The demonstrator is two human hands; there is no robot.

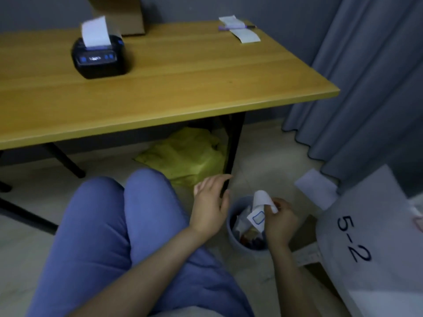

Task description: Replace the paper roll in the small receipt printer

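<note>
Blue-trousered knees fill the lower left of the frame. At upper left, a black receipt printer is seen on the wooden desk, white paper standing out of its top. Lower centre, the left hand is spread open beside a desk leg. A paper strip bearing a drawn blue rectangle is pinched in the right hand over a small bin. At lower right, "5-2" is written on a grey surface. Grey curtains hang at right.
</note>
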